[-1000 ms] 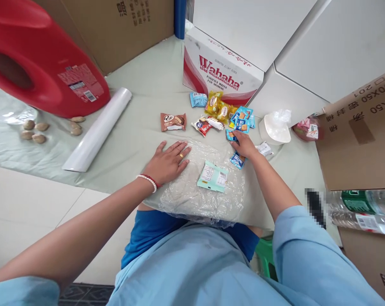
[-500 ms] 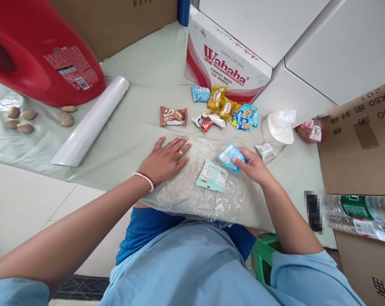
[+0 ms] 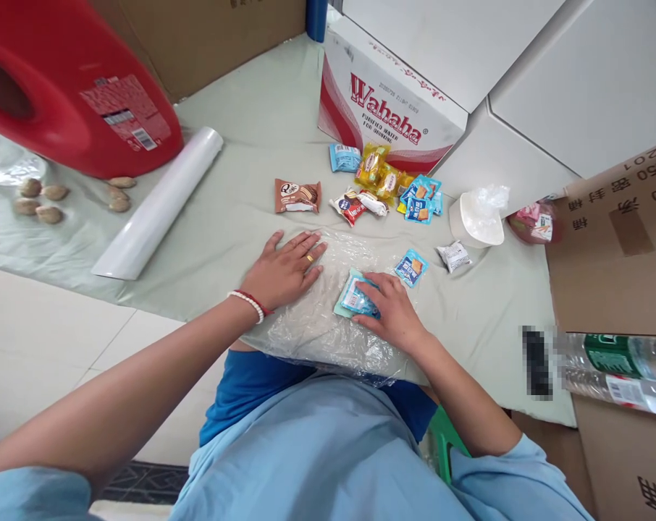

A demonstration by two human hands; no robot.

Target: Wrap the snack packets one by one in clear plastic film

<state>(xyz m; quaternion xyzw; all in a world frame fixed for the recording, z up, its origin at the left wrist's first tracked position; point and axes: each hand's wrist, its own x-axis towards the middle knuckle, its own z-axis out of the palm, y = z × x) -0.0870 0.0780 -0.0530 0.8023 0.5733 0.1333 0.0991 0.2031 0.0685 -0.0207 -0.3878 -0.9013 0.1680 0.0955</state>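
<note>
My left hand lies flat with spread fingers on the left part of a clear plastic sheet. On that sheet, my right hand grips a blue snack packet between fingers and thumb. The packet rests over a pale green snack packet, most of which is covered. Just above my right hand lies another blue cracker packet, face up and untouched. Farther back are a brown pie packet, a red-and-white packet, yellow packets and more blue packets.
Behind the snacks stands a white-and-red water carton. A white plastic roll and large red jug are at left, near several brown nuts. At right are a white tub, small silver packet and plastic bottles.
My right hand has moved left and down, bringing a blue packet over the green one. A second blue packet now shows where that hand was. My left hand stays put.
</note>
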